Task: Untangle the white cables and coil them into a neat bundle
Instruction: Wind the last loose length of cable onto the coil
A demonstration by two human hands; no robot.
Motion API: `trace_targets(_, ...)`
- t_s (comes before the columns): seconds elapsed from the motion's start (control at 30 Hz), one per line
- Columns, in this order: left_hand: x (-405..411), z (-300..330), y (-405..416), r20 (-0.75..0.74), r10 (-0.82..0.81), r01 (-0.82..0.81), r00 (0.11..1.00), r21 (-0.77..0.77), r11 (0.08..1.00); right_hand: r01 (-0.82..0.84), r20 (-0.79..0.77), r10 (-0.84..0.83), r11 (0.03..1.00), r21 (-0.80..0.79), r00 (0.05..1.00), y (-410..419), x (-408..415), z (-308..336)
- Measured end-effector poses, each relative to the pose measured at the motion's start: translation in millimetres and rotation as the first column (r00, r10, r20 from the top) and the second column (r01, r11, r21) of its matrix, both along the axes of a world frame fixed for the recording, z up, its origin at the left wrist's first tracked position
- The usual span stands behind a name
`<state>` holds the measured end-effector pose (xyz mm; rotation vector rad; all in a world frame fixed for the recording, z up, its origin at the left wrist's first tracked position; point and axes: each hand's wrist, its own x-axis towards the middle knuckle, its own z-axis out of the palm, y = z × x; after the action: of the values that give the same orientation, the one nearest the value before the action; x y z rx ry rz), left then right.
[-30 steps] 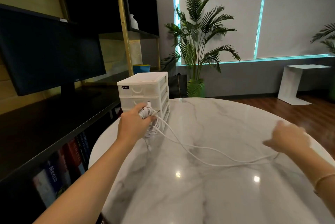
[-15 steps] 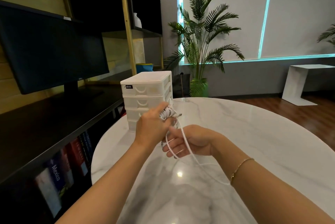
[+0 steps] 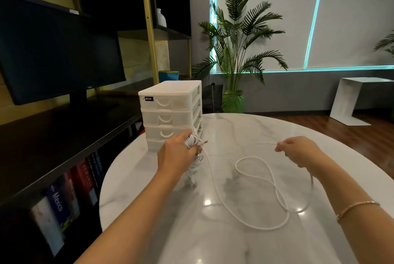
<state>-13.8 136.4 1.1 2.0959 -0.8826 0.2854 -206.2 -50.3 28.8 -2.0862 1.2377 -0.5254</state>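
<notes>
My left hand [image 3: 175,158] grips a coiled bundle of white cable [image 3: 193,140] held above the round marble table [image 3: 245,242], just in front of the drawer unit. A plug end sticks out of the bundle to the right. From the bundle a loose white cable [image 3: 265,180] runs down and lies in a figure-eight loop on the tabletop. My right hand [image 3: 299,152] is out to the right, pinching the thin cable between thumb and fingers, with the strand stretching left from it.
A white plastic drawer unit [image 3: 170,112] with several drawers stands at the table's far left edge. A dark shelf with a monitor [image 3: 57,50] and books runs along the left. A palm plant [image 3: 236,46] and a white side table [image 3: 351,101] stand beyond.
My right hand has moved from beside the bundle out to the right, drawing a length of cable away. Slack now lies in loops on the table. The left hand stays put with the bundle.
</notes>
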Motion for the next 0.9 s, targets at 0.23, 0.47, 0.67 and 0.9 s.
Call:
trace_targets(0.23, -10.2, -4.5, -13.9, -0.119, 0.025, -0.031, 0.993, -0.046, 0.998, 0.438, 0.068, -0.433, 0.891, -0.116, 0.899, -21.7, -2.7, -11.2)
trace_targets(0.47, -24.5, -5.2, -32.6, -0.159, -0.019, 0.020, 0.987, 0.005, 1.000, -0.088, -0.261, 0.014, 0.958, -0.274, 0.965, 35.5, 35.2, -24.4)
trace_targets(0.67, -34.2, -10.3, -45.4, -0.134, 0.005, 0.003, 0.991, 0.057, 0.998, -0.371, 0.161, 0.341, 0.898, 0.235, 0.926, 77.3, 48.3, -16.7)
trace_targets(0.9, -37.5, -7.3, -54.7, 0.090, -0.096, 0.073, 0.991, 0.228, 0.971, -0.461, -0.184, 0.423, 0.826, -0.324, 0.887, 65.6, 43.6, -0.1)
